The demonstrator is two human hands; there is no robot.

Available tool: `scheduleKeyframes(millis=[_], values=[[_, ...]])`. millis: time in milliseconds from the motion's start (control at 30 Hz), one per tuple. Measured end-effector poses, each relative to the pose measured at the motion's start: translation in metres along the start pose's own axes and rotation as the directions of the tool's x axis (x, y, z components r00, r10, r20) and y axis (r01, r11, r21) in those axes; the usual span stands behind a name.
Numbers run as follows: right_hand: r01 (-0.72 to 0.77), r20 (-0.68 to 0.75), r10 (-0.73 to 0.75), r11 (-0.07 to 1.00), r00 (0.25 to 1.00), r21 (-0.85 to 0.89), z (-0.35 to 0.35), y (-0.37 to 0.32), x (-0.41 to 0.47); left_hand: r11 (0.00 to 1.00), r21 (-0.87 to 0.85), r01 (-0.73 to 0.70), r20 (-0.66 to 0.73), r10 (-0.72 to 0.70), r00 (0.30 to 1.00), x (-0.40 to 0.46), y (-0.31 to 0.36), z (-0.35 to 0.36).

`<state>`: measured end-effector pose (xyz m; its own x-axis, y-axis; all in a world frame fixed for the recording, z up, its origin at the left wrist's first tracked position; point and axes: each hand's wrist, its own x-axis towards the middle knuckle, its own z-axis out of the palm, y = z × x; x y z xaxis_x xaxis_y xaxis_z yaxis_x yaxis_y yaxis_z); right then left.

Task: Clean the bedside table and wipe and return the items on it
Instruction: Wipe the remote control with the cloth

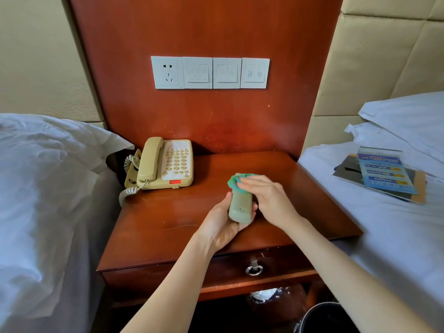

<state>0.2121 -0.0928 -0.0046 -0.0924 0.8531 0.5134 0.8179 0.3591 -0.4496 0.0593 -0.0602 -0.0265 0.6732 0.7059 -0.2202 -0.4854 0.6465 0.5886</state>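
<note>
Head view, looking down: my left hand (222,222) grips a pale beige plastic remote-like device (241,207), held just above the reddish wooden tabletop (173,222). My right hand (266,195) pinches a crumpled green cloth (236,182) against its far end, wiping. Next, probably, I set it down near the beige corded telephone (165,163).

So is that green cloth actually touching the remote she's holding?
Touching. The head view shows the right hand pressing the green cloth onto the remote's top end.

Telephone (165,163) on bedside table (182,219), rear left corner.
</note>
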Motion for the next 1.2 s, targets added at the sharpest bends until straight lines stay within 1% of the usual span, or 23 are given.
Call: scheduleKeyframes(millis=[67, 133, 233, 300, 367, 433, 500, 600, 633, 700, 733, 767, 833, 867, 933, 967, 1000, 1100, 1133, 1200], values=[[0.011, 0.017, -0.012, 0.999, 1.0, 0.049, 0.009, -0.005, -0.015, 0.999, -0.05, -0.004, 0.003, 0.004, 1.0, 0.0, -0.001, -0.003], [0.067, 0.059, -0.071, 0.996, 0.996, 0.062, 0.012, -0.01, -0.035, 0.998, -0.069, 0.001, 0.016, 0.0, 1.0, -0.001, -0.002, -0.005], [0.124, 0.116, -0.133, 0.989, 0.984, 0.085, 0.003, -0.015, -0.045, 0.999, -0.039, 0.024, 0.063, -0.021, 0.998, -0.005, -0.002, -0.003], [0.144, 0.142, -0.154, 0.987, 0.978, 0.075, -0.006, -0.011, -0.034, 1.0, 0.004, 0.03, 0.034, -0.03, 0.999, -0.005, -0.003, 0.001], [0.128, 0.083, -0.131, 0.991, 0.988, 0.045, -0.014, -0.005, -0.012, 0.997, 0.06, 0.042, -0.018, -0.041, 0.999, -0.003, -0.002, 0.004], [0.038, 0.009, -0.038, 0.999, 0.999, 0.014, -0.016, -0.005, 0.008, 0.995, 0.08, 0.063, -0.052, -0.059, 0.997, -0.002, -0.001, 0.005], [0.021, -0.006, -0.021, 0.999, 1.0, 0.032, -0.009, -0.015, 0.012, 0.998, 0.031, 0.05, -0.069, -0.048, 0.996, -0.002, -0.001, 0.004], [0.166, 0.069, -0.173, 0.981, 0.982, 0.099, 0.014, -0.033, -0.016, 0.986, -0.153, -0.06, -0.044, 0.054, 0.998, -0.005, -0.003, -0.003], [0.176, 0.084, -0.19, 0.972, 0.978, 0.154, 0.017, -0.037, -0.028, 0.978, -0.192, -0.086, -0.018, 0.084, 0.996, -0.006, -0.003, -0.005], [0.18, 0.088, -0.205, 0.956, 0.975, 0.233, 0.013, -0.034, -0.034, 0.983, -0.153, -0.1, 0.012, 0.103, 0.995, -0.009, -0.005, -0.006], [0.183, 0.094, -0.209, 0.956, 0.973, 0.228, 0.008, -0.029, -0.03, 0.988, -0.121, -0.095, 0.011, 0.097, 0.995, -0.01, -0.006, -0.004], [0.182, 0.089, -0.202, 0.963, 0.975, 0.199, 0.003, -0.024, -0.023, 0.993, -0.087, -0.084, -0.005, 0.084, 0.996, -0.009, -0.005, -0.003], [0.15, -0.001, -0.151, 0.98, 0.988, 0.133, -0.005, -0.013, -0.004, 0.999, 0.014, -0.05, -0.034, 0.05, 0.998, -0.008, -0.003, 0.0], [0.098, -0.063, -0.091, 0.988, 0.994, 0.119, -0.008, -0.01, 0.004, 0.998, 0.057, -0.031, -0.039, 0.033, 0.999, -0.007, -0.002, 0.001], [-0.027, -0.153, 0.048, 0.99, 0.987, 0.136, -0.005, -0.012, 0.012, 0.997, 0.075, -0.013, -0.058, 0.017, 0.998, -0.004, -0.002, 0.002], [-0.061, -0.171, 0.087, 0.986, 0.981, 0.156, -0.002, -0.017, 0.011, 0.999, 0.051, -0.015, -0.059, 0.018, 0.998, -0.003, -0.002, 0.002], [-0.06, -0.161, 0.089, 0.982, 0.983, 0.176, 0.004, -0.024, 0.006, 0.999, 0.019, -0.034, -0.066, 0.035, 0.997, -0.002, -0.002, 0.0], [0.08, -0.06, -0.068, 0.973, 0.996, 0.215, 0.025, -0.045, -0.025, 0.977, -0.186, -0.101, -0.054, 0.092, 0.994, -0.001, -0.003, -0.006], [0.1, -0.048, -0.091, 0.966, 0.995, 0.239, 0.027, -0.047, -0.034, 0.973, -0.211, -0.096, -0.028, 0.092, 0.995, -0.001, -0.004, -0.009], [0.092, -0.035, -0.085, 0.953, 0.996, 0.289, 0.024, -0.044, -0.042, 0.981, -0.17, -0.089, -0.01, 0.089, 0.996, -0.003, -0.006, -0.011]])
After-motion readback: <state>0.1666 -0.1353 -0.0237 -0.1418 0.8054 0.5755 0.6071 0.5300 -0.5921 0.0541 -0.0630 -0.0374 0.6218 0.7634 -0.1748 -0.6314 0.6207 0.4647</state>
